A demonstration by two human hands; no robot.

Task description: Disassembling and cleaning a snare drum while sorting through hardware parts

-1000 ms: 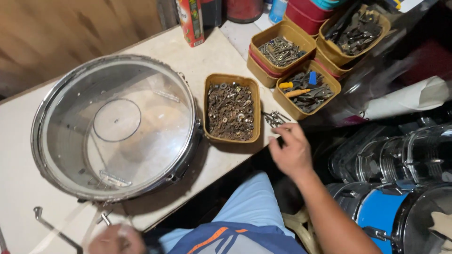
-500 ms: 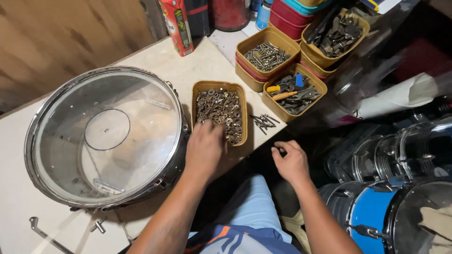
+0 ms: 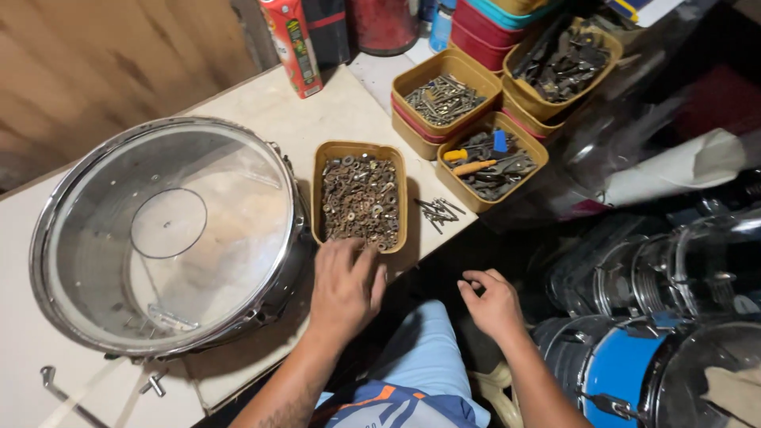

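My left hand (image 3: 344, 287) lies palm down at the near edge of a tan tray (image 3: 319, 198) filled with rusty washers and nuts; its fingertips reach the tray's front rim. Whether it holds a piece I cannot tell. My right hand (image 3: 489, 301) hovers off the table edge above my lap, fingers curled loosely, nothing visible in it. A snare drum (image 3: 162, 238) with a clear head and chrome hoop lies flat just left of the tray. A small bunch of metal screws (image 3: 438, 211) lies on the table right of the tray.
Further tan trays hold screws (image 3: 441, 98), tools with an orange-handled screwdriver (image 3: 493, 155) and dark hardware (image 3: 561, 62). A red carton (image 3: 288, 43) stands at the back. Clear and blue drum shells (image 3: 634, 357) crowd the right. Loose chrome lugs (image 3: 151, 384) lie near the table's front.
My left hand came up from below to the washer tray and has now drawn back to its near rim. My right hand left the screws and pulled back toward my lap.
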